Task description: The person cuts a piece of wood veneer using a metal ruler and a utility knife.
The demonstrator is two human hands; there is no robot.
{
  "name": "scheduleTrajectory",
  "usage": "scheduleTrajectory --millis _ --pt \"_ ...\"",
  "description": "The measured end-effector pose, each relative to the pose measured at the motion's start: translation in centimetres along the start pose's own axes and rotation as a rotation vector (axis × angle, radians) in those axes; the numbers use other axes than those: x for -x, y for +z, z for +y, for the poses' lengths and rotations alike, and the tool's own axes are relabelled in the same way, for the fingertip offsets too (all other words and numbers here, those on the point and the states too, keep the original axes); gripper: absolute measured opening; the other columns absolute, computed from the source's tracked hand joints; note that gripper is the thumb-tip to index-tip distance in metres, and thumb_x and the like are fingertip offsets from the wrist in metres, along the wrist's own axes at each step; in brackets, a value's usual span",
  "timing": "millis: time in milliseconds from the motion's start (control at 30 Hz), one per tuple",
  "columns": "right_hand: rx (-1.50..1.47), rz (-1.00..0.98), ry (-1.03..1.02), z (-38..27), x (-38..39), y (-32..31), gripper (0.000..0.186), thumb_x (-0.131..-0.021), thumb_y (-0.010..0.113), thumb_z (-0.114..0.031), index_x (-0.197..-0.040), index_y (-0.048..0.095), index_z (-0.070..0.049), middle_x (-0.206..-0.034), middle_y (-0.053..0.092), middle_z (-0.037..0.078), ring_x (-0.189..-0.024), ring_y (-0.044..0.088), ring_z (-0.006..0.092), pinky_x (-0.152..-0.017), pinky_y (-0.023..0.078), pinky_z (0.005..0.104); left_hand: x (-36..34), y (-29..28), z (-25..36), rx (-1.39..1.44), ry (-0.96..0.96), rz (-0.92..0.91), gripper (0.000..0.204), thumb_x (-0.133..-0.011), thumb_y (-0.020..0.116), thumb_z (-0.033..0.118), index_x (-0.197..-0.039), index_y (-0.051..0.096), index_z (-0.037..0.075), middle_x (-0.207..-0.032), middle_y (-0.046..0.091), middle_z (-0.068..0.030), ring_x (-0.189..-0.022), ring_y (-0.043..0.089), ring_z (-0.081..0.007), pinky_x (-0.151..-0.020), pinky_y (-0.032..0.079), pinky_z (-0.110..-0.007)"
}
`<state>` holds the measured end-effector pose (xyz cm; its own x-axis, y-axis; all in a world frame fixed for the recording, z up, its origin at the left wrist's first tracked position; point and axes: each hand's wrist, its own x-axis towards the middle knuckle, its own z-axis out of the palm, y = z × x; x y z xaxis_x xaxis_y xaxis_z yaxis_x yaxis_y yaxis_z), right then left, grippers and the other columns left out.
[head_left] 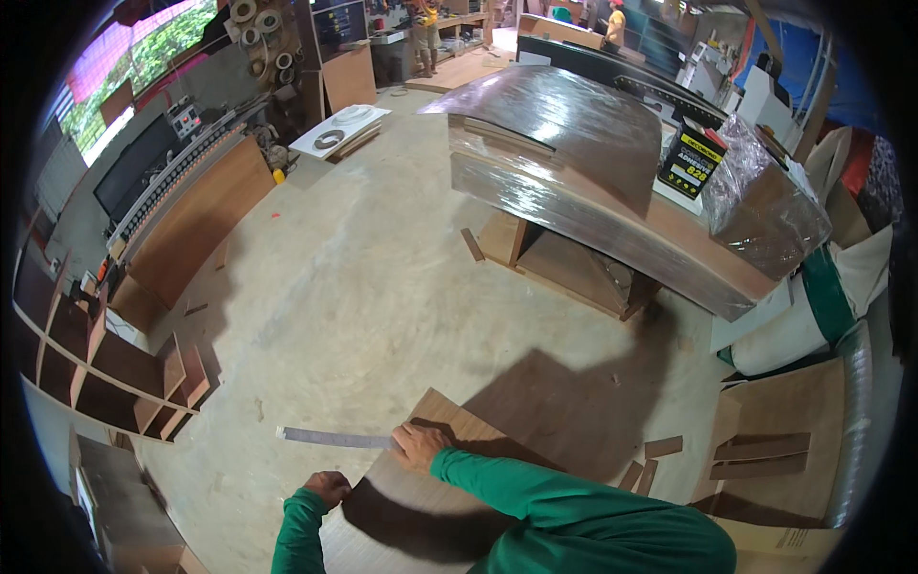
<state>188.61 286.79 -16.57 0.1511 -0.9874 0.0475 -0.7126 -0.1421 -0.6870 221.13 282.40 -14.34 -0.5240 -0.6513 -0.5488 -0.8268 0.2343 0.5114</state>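
Note:
A wood-grain board (435,488) lies in front of me, its left edge running between my two hands. My right hand (421,447) is at that edge, near the far corner, with its fingers closed. A long thin grey strip (335,438) sticks out to the left from under its fingers, its pale end free over the floor. Lower down the same edge is my left hand (330,488), fingers curled in against the board. What its fingertips pinch is hidden. Both forearms are in green sleeves, and the right one crosses above the board.
Wrapped panels (555,115) lie stacked at the back right, bearing a black and yellow box (692,159). Brown offcuts (664,447) are on the floor to the right. An open wooden shelf unit (124,383) stands left. Two people (615,26) are far behind.

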Motion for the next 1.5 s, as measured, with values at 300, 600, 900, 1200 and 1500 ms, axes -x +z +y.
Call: scheduleTrajectory --millis 300,600,900,1200,1500 --pt "-0.023 0.011 -0.029 -0.1 0.0 0.5 0.028 -0.091 0.066 -0.029 -0.105 0.056 -0.008 -0.105 0.063 0.017 -0.092 0.067 0.0405 -0.076 0.056 0.0548 1.2 -1.3 0.0 0.239 -0.194 -0.092 0.025 -0.087 0.075 0.025 -0.103 0.081 0.007 -0.092 0.079 -0.0111 -0.077 0.074 -0.0188 -0.072 0.062 -0.035" --pt "-0.016 0.035 -0.037 0.4 -0.1 -0.3 0.026 -0.089 0.069 -0.027 -0.104 0.057 -0.010 -0.100 0.064 0.015 -0.089 0.067 0.0394 -0.074 0.054 0.0546 -1.3 -1.0 -0.6 0.058 -0.005 -0.161 0.032 -0.085 0.071 0.035 -0.105 0.081 0.012 -0.097 0.079 -0.0122 -0.090 0.074 -0.0275 -0.088 0.059 -0.039" --pt "0.142 0.112 -0.049 -0.6 -0.8 1.3 0.026 -0.092 0.067 -0.036 -0.095 0.065 -0.010 -0.093 0.067 0.015 -0.085 0.066 0.0398 -0.073 0.053 0.0538 -0.3 0.4 -3.2 0.087 0.044 0.030 0.024 -0.084 0.073 0.030 -0.095 0.080 0.010 -0.091 0.077 -0.0135 -0.089 0.073 -0.0317 -0.084 0.057 -0.044" --pt "0.147 0.088 -0.084 -1.9 0.1 2.1 0.029 -0.096 0.066 -0.034 -0.097 0.061 -0.006 -0.094 0.064 0.017 -0.086 0.064 0.0418 -0.075 0.051 0.0531 2.4 3.9 -2.0 0.269 -0.033 0.275 0.020 -0.083 0.076 0.024 -0.096 0.081 0.009 -0.092 0.077 -0.0142 -0.089 0.074 -0.0329 -0.082 0.056 -0.044" --pt "0.208 0.072 -0.104 -1.4 -0.1 2.4 0.030 -0.095 0.066 -0.035 -0.098 0.061 -0.005 -0.094 0.064 0.016 -0.087 0.065 0.0407 -0.073 0.051 0.0531 -0.5 3.6 -2.3 0.122 -0.028 0.141 0.023 -0.082 0.067 0.020 -0.095 0.077 0.005 -0.093 0.075 -0.0171 -0.087 0.072 -0.0346 -0.077 0.055 -0.046"
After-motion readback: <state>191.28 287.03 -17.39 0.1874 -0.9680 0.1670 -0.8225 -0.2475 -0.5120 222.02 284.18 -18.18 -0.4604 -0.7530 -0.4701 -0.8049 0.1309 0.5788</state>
